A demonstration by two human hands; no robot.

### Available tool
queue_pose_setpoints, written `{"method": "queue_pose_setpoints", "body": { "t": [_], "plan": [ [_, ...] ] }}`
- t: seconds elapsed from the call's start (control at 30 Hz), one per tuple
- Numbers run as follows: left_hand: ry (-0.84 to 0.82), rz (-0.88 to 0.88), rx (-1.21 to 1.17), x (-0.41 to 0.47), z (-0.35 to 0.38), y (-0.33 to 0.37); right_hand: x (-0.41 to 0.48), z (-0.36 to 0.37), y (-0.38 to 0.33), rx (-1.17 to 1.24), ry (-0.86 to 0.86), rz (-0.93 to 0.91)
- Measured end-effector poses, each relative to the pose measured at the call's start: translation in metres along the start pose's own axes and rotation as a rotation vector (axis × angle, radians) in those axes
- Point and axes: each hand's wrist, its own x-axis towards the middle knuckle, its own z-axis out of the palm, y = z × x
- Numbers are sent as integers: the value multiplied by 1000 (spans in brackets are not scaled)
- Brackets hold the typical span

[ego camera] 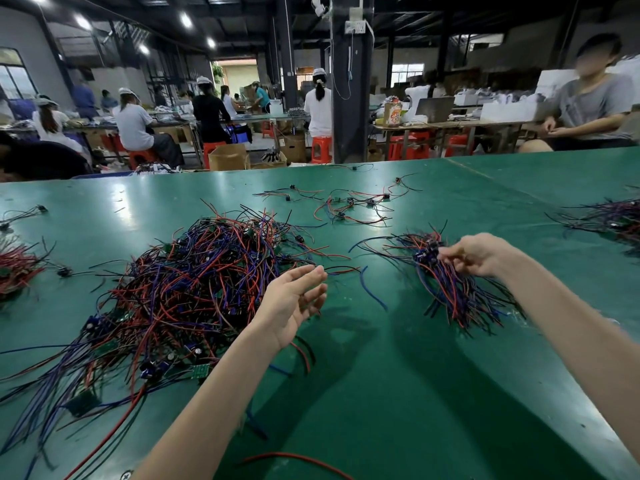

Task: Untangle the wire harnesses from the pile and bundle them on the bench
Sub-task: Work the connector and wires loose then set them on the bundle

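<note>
A big tangled pile of red, blue and black wire harnesses (194, 289) with small green boards lies on the green bench (398, 393) at left centre. My left hand (294, 303) hovers at the pile's right edge, palm turned up, fingers relaxed and holding nothing. A smaller gathered bundle of harnesses (453, 289) lies to the right, its wires fanning toward me. My right hand (474, 254) is over the bundle's far end, fingers curled round the cluster of dark connectors there.
Loose harnesses (349, 204) lie scattered further back. Another wire heap (609, 220) sits at the right edge and a red one (15, 268) at the left edge. A stray red wire (294, 459) lies near me. A seated person (588, 102) is beyond the bench's far right.
</note>
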Motion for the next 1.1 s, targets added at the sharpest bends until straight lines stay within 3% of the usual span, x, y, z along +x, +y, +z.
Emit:
{"method": "queue_pose_setpoints", "body": {
  "t": [0.23, 0.37, 0.43, 0.53, 0.63, 0.83, 1.1],
  "plan": [
    [-26, -6, 95, -1, 2, -5, 3, 10, 21, -170, 214, -118],
    [-46, -21, 137, -2, 2, -5, -1, 24, 20, -663, 484, -329],
    [-41, -23, 142, -2, 2, -4, -3, 35, 20, -815, 537, -500],
    [-24, -22, 141, -3, 1, -3, 2, 49, 25, -1185, 408, -683],
    [-18, -26, 140, -4, 2, -3, 15, 57, 35, -1445, 238, -571],
    [-28, -47, 159, -3, 2, -5, 28, 54, 37, -1452, 179, -528],
    [7, -75, 195, -1, 0, -7, 26, 44, 39, -1492, 243, -484]
  ]
}}
